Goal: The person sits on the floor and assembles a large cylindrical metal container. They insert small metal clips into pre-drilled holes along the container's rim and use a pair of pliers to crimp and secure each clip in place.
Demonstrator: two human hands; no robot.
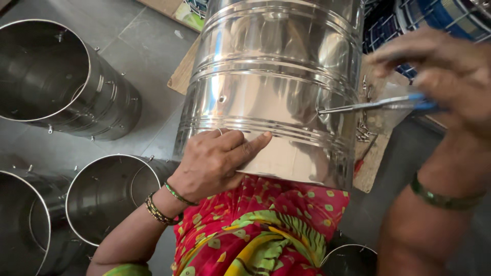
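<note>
A large shiny steel drum (276, 66) lies on its side across my lap, ribbed with raised bands and with a small hole in its wall. My left hand (217, 158) rests flat on the drum's near end, fingers spread along a rib. My right hand (442, 76) holds a screwdriver (373, 104) with a blue handle; its metal tip touches the drum's right side.
Three open steel drums stand on the grey floor at left: one at upper left (56, 76), one by my left arm (110, 194), one at the lower left corner (23, 225). A wooden board (371, 163) with small screws lies under the drum. Blue wire crates (434, 18) sit at upper right.
</note>
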